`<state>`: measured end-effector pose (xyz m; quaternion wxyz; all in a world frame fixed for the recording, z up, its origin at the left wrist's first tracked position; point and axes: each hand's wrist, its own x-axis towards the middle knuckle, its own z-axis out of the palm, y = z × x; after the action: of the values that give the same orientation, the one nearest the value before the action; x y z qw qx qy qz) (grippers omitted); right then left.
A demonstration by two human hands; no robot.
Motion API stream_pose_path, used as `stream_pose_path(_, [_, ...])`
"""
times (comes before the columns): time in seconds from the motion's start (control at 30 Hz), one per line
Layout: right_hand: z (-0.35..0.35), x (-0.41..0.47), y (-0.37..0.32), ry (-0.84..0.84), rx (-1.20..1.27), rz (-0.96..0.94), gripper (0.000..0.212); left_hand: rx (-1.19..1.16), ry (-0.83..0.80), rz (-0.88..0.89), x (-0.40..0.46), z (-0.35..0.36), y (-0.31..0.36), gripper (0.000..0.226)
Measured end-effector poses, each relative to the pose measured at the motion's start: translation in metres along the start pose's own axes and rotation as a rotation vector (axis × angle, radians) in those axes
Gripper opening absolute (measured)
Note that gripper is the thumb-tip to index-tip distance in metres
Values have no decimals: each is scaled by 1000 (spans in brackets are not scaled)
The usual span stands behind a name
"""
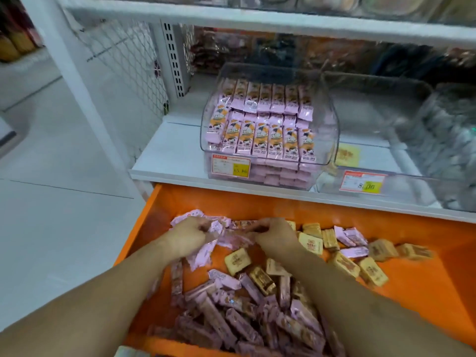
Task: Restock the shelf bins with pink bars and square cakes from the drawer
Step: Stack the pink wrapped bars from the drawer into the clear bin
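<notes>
An orange drawer is pulled out below the shelf, holding many loose pink bars and tan square cakes. My left hand and my right hand are both down at the drawer's far left, fingers curled around a bunch of pink bars held between them. On the shelf above stands a clear bin packed with neat rows of pink bars. To its right a second clear bin holds almost nothing, with one square cake seen through it.
Price labels sit on the front of both bins. A further clear bin with grey wrapped goods stands at the far right. A white shelf board hangs low overhead. White floor lies to the left of the unit.
</notes>
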<state>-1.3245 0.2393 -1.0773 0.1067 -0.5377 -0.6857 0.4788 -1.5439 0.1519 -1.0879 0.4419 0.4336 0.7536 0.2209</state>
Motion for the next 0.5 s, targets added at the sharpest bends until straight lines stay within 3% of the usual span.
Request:
stream_pose_path(0.17, [-67, -56, -51, -83, 322, 46, 15, -176, 4, 189, -54, -6, 70, 24])
stream_pose_path(0.23, [-92, -82, -69, -93, 390, 43, 14, -218, -29, 279, -81, -5, 100, 7])
stream_pose_path(0.33, [-121, -112, -85, -30, 538, 79, 10, -183, -21, 402, -115, 3, 138, 30])
stream_pose_path(0.5, [-145, -135, -93, 82, 705, 179, 10, -33, -18, 486, -149, 25, 172, 32])
